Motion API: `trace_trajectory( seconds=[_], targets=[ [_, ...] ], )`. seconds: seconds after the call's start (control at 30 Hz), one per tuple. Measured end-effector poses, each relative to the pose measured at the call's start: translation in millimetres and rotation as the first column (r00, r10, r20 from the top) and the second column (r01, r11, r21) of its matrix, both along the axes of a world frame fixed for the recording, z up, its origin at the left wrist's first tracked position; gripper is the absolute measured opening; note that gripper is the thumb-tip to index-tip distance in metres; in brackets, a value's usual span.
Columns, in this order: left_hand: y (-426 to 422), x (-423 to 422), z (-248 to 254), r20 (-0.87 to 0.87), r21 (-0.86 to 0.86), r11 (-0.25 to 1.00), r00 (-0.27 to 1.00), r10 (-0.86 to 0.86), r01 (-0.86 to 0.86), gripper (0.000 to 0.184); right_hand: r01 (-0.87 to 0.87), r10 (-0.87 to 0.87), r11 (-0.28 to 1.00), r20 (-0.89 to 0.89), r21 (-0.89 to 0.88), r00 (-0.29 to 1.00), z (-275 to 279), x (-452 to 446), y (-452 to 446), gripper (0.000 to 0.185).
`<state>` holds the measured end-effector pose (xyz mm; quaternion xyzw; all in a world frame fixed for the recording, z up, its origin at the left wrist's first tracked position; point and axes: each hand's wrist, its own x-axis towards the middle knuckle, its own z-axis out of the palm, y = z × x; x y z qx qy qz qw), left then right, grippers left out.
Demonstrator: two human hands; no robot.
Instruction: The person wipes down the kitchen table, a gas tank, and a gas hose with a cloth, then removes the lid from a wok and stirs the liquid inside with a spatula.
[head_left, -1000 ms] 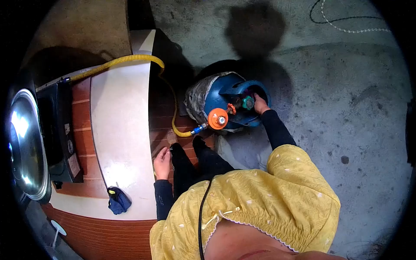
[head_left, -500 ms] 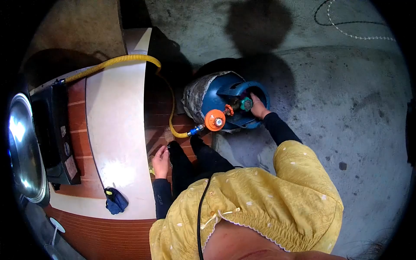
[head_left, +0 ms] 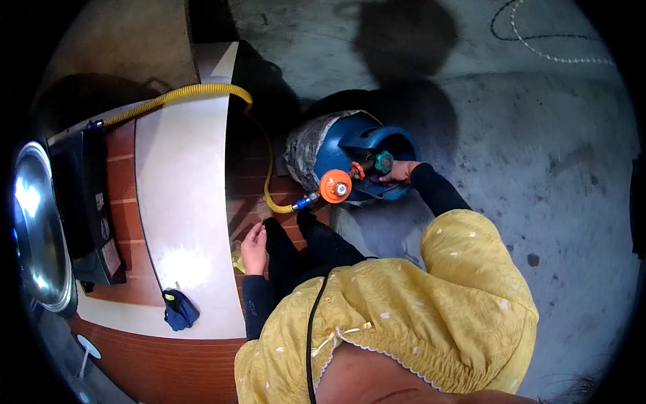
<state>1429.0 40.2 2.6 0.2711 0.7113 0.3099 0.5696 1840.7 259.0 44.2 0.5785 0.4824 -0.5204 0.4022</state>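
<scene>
A blue gas cylinder (head_left: 342, 145) stands on the floor, its lower side wrapped in a worn grey cover. My right hand (head_left: 400, 171) reaches inside its collar, beside the green valve knob (head_left: 383, 162); a bit of purple shows at the fingertips, but what they hold is too small to tell. An orange regulator (head_left: 335, 186) sits at the valve, joined by a blue connector to the yellow hose (head_left: 195, 89). My left hand (head_left: 254, 250) is at the counter's edge with its fingers bent together. Whether it holds anything small is unclear.
At the left, a black stove (head_left: 87, 209) with a shiny metal pan or lid (head_left: 42, 225) is on the counter. A blue cloth (head_left: 180, 310) lies on the white counter edge (head_left: 185, 188). A beaded chain or cord (head_left: 538, 52) lies on the floor at upper right.
My right hand has moved from the far side of the green knob round to its near side, lower in the collar. My left hand has barely moved.
</scene>
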Motion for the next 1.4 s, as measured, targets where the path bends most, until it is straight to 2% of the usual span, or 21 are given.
trace_trajectory(
  seconds=[0.1, 0.2, 0.27, 0.33, 0.37, 0.43, 0.47, 0.5, 0.57, 0.63, 0.73, 0.8, 0.9, 0.93, 0.97, 1.03, 1.07, 1.17, 1.3, 1.37, 1.4],
  targets=[
    [-13, -5, -15, 0.061, 0.006, 0.996, 0.994, 0.086, -0.087, 0.029, 0.056, -0.055, 0.994, -0.011, 0.098, 0.998, 1, 0, -1, 0.038],
    [-14, -12, -5, 0.016, -0.025, 0.996, 0.997, 0.082, -0.082, 0.029, -0.092, 0.077, 0.993, 0.177, 0.074, 0.981, -3, -2, -1, 0.038],
    [-16, -15, -5, 0.023, -0.040, 0.994, 0.994, 0.107, -0.106, 0.029, 0.103, -0.101, 0.953, -0.021, 0.285, 0.995, 12, -13, -6, 0.036],
    [-18, -16, -9, 0.017, -0.039, 0.994, 0.994, 0.105, -0.105, 0.029, 0.371, -0.369, 0.832, -0.087, 0.413, 0.925, 3, -3, -25, 0.036],
    [-16, -15, -7, 0.023, -0.063, 0.993, 0.994, 0.102, -0.101, 0.029, 0.370, -0.371, 0.833, -0.080, 0.411, 0.925, 5, 2, -27, 0.036],
    [-15, -12, -15, 0.027, -0.060, 0.994, 0.996, 0.088, -0.086, 0.029, -0.273, 0.225, 0.911, 0.180, 0.310, 0.958, 14, 9, -28, 0.047],
    [-13, -9, -16, 0.032, -0.054, 0.995, 0.996, 0.087, -0.085, 0.029, -0.389, 0.380, 0.830, 0.104, 0.400, 0.919, 13, 15, -29, 0.045],
    [-10, -6, -17, 0.036, -0.029, 0.997, 0.997, 0.075, -0.074, 0.029, -0.391, 0.381, 0.827, 0.108, 0.404, 0.918, 14, 19, -26, 0.045],
    [-5, -3, -12, 0.039, -0.013, 0.998, 0.998, 0.058, -0.058, 0.029, -0.890, 0.889, 0.408, 0.134, 0.203, 0.438, 41, -7, -22, 0.047],
    [2, 1, -9, 0.059, -0.003, 0.999, 0.997, 0.045, -0.044, 0.029, -0.746, 0.718, 0.656, 0.208, 0.115, 0.664, 27, -5, -12, 0.060],
    [-3, 3, -21, 0.118, -0.044, 0.997, 0.990, 0.073, -0.068, 0.029, -0.718, 0.712, 0.691, 0.248, -0.086, 0.657, 17, -40, -6, 0.074],
    [-3, 2, -20, 0.107, -0.037, 0.997, 0.992, 0.072, -0.068, 0.029, -0.513, 0.547, 0.837, 0.238, -0.193, 0.803, 10, -56, -11, 0.080],
    [-6, 1, -18, 0.089, -0.033, 0.997, 0.994, 0.067, -0.065, 0.029, -0.392, 0.405, 0.914, 0.306, -0.108, 0.861, -37, -47, -30, 0.077],
    [-7, 2, -18, 0.086, -0.036, 0.997, 0.994, 0.068, -0.065, 0.029, -0.376, 0.328, 0.925, 0.386, 0.053, 0.862, -42, -51, -37, 0.062],
    [-6, 3, -18, 0.083, -0.037, 0.997, 0.994, 0.067, -0.064, 0.029, -0.375, 0.327, 0.926, 0.388, 0.053, 0.862, -53, -46, -41, 0.062],
    [-9, 5, -27, 0.106, -0.035, 0.996, 0.991, 0.081, -0.078, 0.029, -0.295, 0.252, 0.940, 0.234, 0.171, 0.939, -70, -43, -45, 0.050],
    [-10, 6, -29, 0.125, -0.039, 0.995, 0.987, 0.096, -0.092, 0.030, -0.370, 0.344, 0.919, 0.178, 0.139, 0.922, -73, -45, -40, 0.039],
    [-2, 7, -11, 0.054, -0.053, 0.998, 0.997, 0.048, -0.045, 0.029, -0.358, 0.302, 0.920, 0.299, 0.156, 0.905, -73, -51, -39, 0.034],
    [-11, 11, -26, 0.108, -0.030, 0.995, 0.989, 0.096, -0.093, 0.029, -0.447, 0.412, 0.890, 0.264, 0.087, 0.872, -88, -35, -41, 0.032],
    [-12, 14, -25, 0.017, 0.000, 1.000, 1.000, 0.011, -0.011, 0.029, -0.272, 0.218, 0.935, 0.235, 0.228, 0.947, -80, -38, -42, 0.034],
    [-13, 15, -27, 0.020, -0.005, 1.000, 1.000, 0.022, -0.022, 0.029, -0.331, 0.294, 0.926, 0.201, 0.183, 0.934, -86, -32, -42, 0.038]
  ],
)
